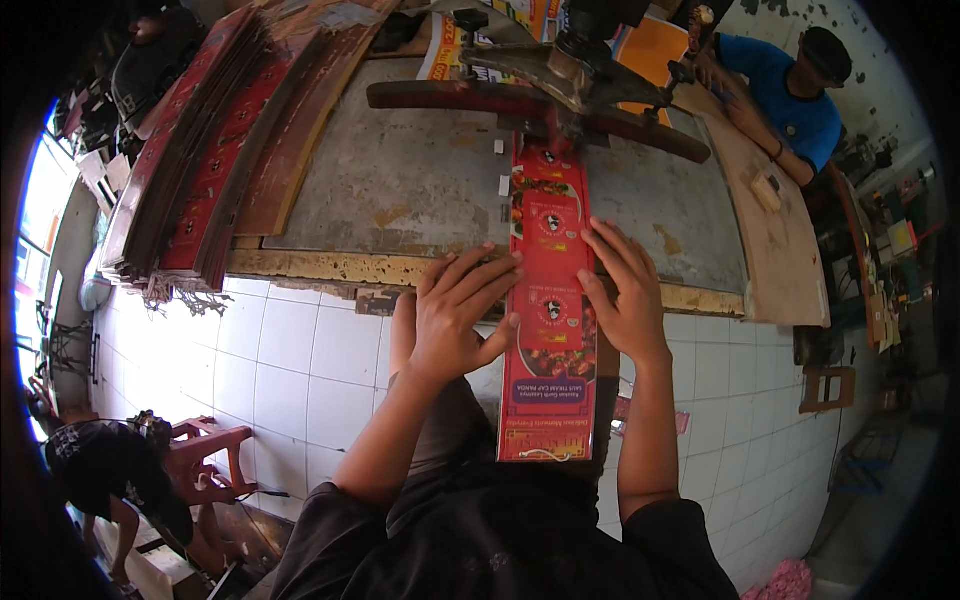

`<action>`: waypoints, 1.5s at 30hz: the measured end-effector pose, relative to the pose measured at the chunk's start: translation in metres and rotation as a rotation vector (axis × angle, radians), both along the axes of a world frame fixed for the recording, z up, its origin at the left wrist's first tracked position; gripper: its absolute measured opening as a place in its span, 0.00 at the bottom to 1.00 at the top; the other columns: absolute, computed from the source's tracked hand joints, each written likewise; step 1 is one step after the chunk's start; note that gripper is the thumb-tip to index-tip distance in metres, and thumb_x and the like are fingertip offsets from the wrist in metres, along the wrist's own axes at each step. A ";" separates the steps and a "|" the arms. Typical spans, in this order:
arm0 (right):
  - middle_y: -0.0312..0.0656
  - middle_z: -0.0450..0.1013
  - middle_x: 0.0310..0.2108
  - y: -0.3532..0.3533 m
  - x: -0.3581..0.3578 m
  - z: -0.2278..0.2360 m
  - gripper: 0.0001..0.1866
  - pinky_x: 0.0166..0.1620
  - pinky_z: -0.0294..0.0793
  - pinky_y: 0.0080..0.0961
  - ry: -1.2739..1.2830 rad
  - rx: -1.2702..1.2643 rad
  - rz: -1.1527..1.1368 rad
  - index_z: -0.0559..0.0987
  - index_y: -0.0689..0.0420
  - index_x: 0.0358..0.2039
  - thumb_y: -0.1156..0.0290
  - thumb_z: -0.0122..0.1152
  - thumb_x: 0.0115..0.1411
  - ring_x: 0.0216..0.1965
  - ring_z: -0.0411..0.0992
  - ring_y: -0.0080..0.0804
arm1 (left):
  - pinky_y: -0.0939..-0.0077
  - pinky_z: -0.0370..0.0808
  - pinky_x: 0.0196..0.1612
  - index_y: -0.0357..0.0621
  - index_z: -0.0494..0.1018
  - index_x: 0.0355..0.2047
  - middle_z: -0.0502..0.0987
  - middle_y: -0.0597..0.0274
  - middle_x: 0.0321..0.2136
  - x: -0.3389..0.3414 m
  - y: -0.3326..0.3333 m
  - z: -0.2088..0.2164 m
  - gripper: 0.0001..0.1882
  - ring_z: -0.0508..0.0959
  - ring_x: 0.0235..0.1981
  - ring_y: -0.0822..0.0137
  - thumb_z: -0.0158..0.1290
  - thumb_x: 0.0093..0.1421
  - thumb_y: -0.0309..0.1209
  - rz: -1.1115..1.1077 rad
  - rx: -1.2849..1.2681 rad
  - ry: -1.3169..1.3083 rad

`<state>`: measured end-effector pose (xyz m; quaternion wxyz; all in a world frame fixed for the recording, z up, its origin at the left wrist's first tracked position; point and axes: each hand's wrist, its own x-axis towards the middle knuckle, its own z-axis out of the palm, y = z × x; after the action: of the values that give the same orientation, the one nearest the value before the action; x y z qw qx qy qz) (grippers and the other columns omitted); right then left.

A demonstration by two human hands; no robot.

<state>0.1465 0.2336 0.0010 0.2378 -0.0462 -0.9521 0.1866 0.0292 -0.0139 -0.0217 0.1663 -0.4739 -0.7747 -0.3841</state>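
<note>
A long, narrow red printed strip [548,265] with food pictures lies lengthwise before me. Its far end is under the dark press frame [540,100], and its near end hangs past the table edge over my lap, with a small pale loop of cord at the tip. My left hand [455,310] rests at the strip's left edge, fingers stretched out and thumb touching or close to it. Along the right edge lies my right hand [628,295], fingers spread, their tips on the strip's border. Neither hand is wrapped around anything.
Stacks of similar red strips [200,180] stand on the table's left. Two small white blocks [504,186] sit beside the strip on the grey tabletop [390,170]. A person in blue [780,90] works at the far right; another person [120,480] bends near a red stool [210,455] at lower left.
</note>
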 end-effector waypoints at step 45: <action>0.43 0.72 0.72 -0.001 0.000 0.004 0.26 0.76 0.61 0.52 0.002 -0.020 0.006 0.79 0.55 0.67 0.57 0.65 0.73 0.76 0.66 0.43 | 0.54 0.65 0.71 0.51 0.86 0.54 0.84 0.70 0.61 0.000 0.003 -0.003 0.23 0.77 0.68 0.59 0.63 0.59 0.40 0.016 -0.006 0.016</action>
<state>0.1464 0.2330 0.0051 0.2377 -0.0455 -0.9501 0.1967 0.0296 -0.0105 -0.0245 0.1743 -0.4712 -0.7784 -0.3764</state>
